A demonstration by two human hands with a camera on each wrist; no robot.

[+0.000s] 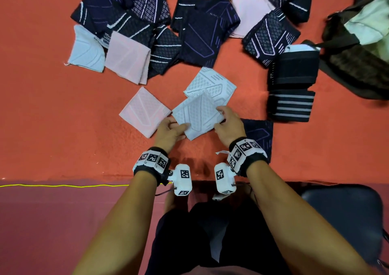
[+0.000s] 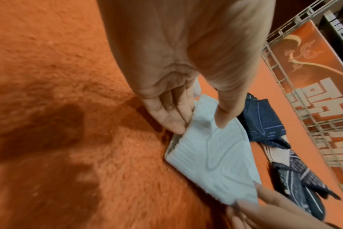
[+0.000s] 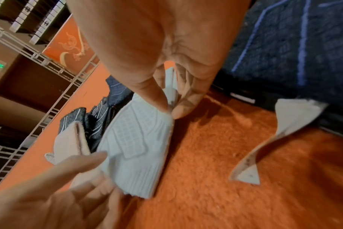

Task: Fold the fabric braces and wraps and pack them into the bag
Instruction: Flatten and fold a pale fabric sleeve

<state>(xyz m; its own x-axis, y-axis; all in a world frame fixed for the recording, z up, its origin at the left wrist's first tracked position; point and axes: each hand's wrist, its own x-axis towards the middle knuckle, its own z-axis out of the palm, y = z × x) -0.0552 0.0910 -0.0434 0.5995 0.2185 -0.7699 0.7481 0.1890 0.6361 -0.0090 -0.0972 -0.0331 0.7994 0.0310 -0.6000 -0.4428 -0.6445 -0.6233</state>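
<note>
A pale blue-white knit brace [image 1: 197, 114] is lifted just above the orange cloth, held at two opposite ends. My left hand [image 1: 179, 127] pinches its near-left corner between thumb and fingers [image 2: 174, 122]. My right hand [image 1: 221, 117] pinches its right edge, thumb against fingers [image 3: 183, 108]. The wrist views show the same brace [image 2: 209, 155] [image 3: 139, 147] folded double. A second white brace [image 1: 212, 83] lies flat just behind it. The brown open bag [image 1: 357, 43] sits at the far right.
A pink brace [image 1: 145, 110] lies left of my hands and a navy one [image 1: 261, 133] under my right wrist. Black rolled wraps [image 1: 292, 68] and a striped wrap [image 1: 290, 106] lie beside the bag. Several dark and pink braces [image 1: 130, 22] are piled at the back. A paper tag [image 3: 284, 131] sticks up.
</note>
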